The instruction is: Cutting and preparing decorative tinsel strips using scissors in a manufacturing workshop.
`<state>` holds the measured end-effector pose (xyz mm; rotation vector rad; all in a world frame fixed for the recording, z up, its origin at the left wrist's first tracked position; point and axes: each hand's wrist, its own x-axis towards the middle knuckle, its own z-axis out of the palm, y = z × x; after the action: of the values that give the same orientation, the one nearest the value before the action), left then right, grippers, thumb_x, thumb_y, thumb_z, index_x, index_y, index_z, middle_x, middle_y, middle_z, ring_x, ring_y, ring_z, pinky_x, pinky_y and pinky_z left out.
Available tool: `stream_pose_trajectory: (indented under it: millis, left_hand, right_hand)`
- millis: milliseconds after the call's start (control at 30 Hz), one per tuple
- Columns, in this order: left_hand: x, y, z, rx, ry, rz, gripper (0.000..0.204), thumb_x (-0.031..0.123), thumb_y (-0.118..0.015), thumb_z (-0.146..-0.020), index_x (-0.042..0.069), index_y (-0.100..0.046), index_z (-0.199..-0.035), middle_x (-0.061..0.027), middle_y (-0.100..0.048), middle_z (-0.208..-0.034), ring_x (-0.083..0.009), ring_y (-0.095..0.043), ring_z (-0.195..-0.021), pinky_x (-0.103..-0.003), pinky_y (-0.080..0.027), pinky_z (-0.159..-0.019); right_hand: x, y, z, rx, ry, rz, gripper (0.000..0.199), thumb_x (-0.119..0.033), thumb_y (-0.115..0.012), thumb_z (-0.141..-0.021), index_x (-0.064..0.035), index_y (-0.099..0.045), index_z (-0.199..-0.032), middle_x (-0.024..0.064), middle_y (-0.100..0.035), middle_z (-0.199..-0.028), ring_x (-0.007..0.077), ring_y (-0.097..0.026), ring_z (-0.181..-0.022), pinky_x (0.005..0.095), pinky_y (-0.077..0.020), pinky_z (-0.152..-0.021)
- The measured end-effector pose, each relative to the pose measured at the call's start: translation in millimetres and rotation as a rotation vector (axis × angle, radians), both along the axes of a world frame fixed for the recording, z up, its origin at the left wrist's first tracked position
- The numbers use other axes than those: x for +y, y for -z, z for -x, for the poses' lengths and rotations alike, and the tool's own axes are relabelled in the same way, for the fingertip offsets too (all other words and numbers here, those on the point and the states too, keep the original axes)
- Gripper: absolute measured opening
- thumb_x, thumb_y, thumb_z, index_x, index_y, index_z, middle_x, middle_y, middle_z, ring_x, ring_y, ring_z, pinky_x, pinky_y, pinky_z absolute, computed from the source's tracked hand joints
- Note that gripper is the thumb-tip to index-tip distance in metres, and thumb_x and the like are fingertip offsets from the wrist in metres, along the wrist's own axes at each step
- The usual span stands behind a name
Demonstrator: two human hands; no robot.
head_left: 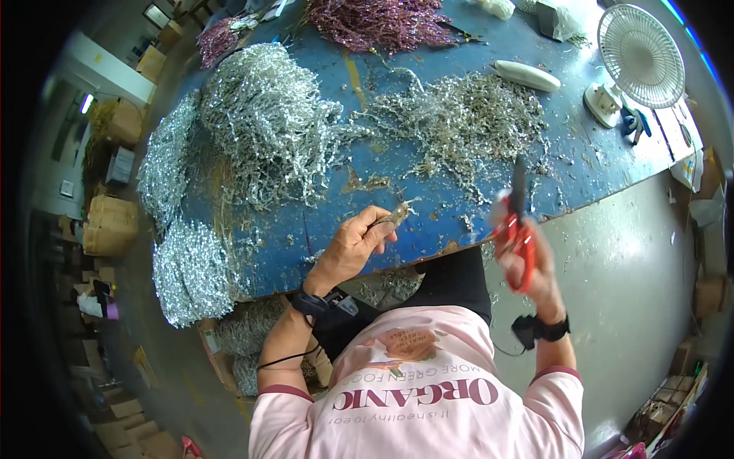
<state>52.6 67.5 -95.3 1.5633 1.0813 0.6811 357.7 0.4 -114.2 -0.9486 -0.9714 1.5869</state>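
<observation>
My left hand is closed near the table's front edge. From its fingers pokes a small, thin bunch of pale brownish strands; just what they are is hard to make out. Off to the right, my right hand grips red-handled scissors, slightly smeared by motion. The dark blades point away from me, apart from the bunch. Beyond my hands lie a large heap of silver tinsel on the left and a looser scatter of silver tinsel pieces on the right.
On the blue table, purple-pink tinsel lies at the back. A white fan stands far right, near a white elongated object and dark-handled pliers-like tools. Silver tinsel bundles hang over the left edge. Cardboard boxes stand left.
</observation>
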Motion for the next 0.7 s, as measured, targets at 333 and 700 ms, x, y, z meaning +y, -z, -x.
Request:
stream_pose_trajectory:
  millis: [333, 700]
  left_hand:
    - [4, -20, -10, -0.131, 0.212, 0.345, 0.024, 0.026, -0.050, -0.098, 0.004, -0.059, -0.098, 0.0003, -0.061, -0.078, -0.0026, -0.049, -0.061, -0.017, -0.040, -0.054]
    - [-8, -26, -28, -0.111, 0.344, 0.447, 0.022, 0.024, -0.051, -0.097, 0.004, -0.058, -0.095, -0.0001, -0.060, -0.076, -0.0031, -0.047, -0.060, -0.017, -0.039, -0.054]
  right_hand:
    - [-43, 1, 56, -0.716, -0.364, -0.295, 0.097, -0.045, -0.082, -0.064, 0.0004, -0.032, -0.133, 0.0146, -0.047, -0.102, 0.0283, -0.054, -0.095, 0.0379, -0.0450, -0.087]
    - [-46, 1, 55, -0.756, -0.280, -0.308, 0.087, -0.046, -0.080, -0.066, -0.0006, -0.037, -0.127, 0.0116, -0.049, -0.094, 0.0263, -0.055, -0.087, 0.0365, -0.0453, -0.077]
